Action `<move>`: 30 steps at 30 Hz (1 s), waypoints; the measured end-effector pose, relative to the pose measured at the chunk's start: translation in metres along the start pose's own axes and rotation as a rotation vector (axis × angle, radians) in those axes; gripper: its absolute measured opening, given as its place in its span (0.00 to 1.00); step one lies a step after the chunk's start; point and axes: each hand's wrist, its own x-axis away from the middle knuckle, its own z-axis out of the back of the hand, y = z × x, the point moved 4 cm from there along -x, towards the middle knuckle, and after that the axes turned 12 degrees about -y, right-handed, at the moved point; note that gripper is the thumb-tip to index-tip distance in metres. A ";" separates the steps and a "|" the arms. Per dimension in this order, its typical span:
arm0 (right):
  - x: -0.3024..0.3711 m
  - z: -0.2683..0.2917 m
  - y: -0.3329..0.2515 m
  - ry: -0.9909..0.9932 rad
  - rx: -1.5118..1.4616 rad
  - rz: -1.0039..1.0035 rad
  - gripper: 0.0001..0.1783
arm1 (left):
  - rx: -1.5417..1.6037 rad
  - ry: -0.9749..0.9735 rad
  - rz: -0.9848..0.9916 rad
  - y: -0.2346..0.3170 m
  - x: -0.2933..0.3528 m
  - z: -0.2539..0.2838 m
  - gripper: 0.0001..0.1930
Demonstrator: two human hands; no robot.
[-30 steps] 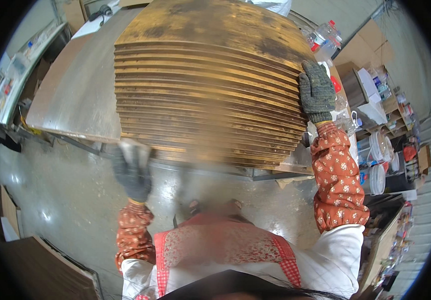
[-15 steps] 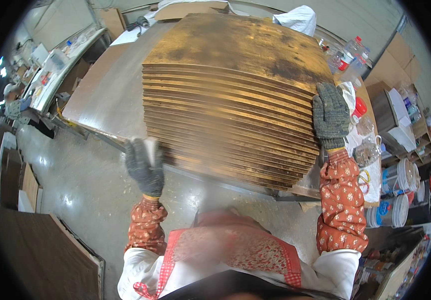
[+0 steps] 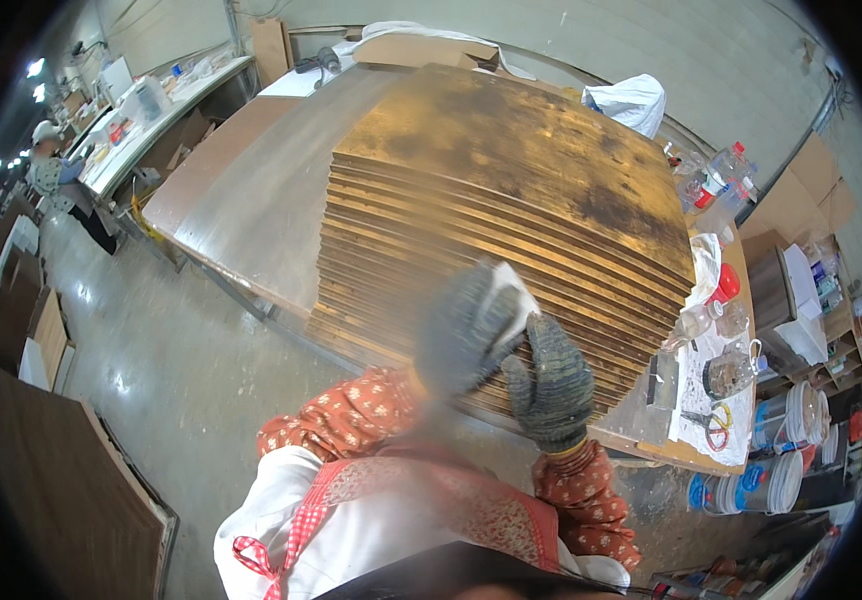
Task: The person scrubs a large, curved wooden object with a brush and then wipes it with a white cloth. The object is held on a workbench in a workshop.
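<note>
In front of me on the table rises a stack of brown boards [image 3: 521, 150], yellowish and dark-stained on top, with many layered edges facing me. My left hand [image 3: 461, 330], in a dark grey knit glove, is closed on a small white pad [image 3: 513, 292], cloth or paper. A smear on the view blurs part of this hand. My right hand [image 3: 556, 390], gloved alike, is close beside it before the stack's front. Its fingertips meet the pad's lower edge, while its thumb stands apart from the fingers.
Clear plastic bottles [image 3: 721, 180], scissors [image 3: 716, 425] and a jar [image 3: 729, 375] lie along the table's right side. White buckets [image 3: 796, 415] stand beyond. A brown panel [image 3: 61, 490] leans at lower left. Another person [image 3: 76, 190] stands at the far-left bench.
My left hand has come right and my right hand has left the stack's right edge; both now meet before the stack's front. The view has shifted somewhat.
</note>
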 end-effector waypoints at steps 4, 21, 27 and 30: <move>-0.009 -0.045 -0.014 0.178 0.203 -0.067 0.35 | 0.159 -0.127 -0.112 -0.016 0.009 -0.003 0.29; -0.025 -0.081 -0.059 0.559 0.248 -0.608 0.21 | 0.085 -0.513 -0.893 -0.081 -0.120 0.142 0.23; -0.031 -0.109 -0.047 0.765 0.300 -0.806 0.22 | -0.051 -0.710 -0.736 -0.047 -0.226 0.073 0.19; -0.022 -0.114 -0.045 0.792 0.256 -0.721 0.25 | -0.172 -0.719 -0.932 -0.023 -0.246 0.013 0.16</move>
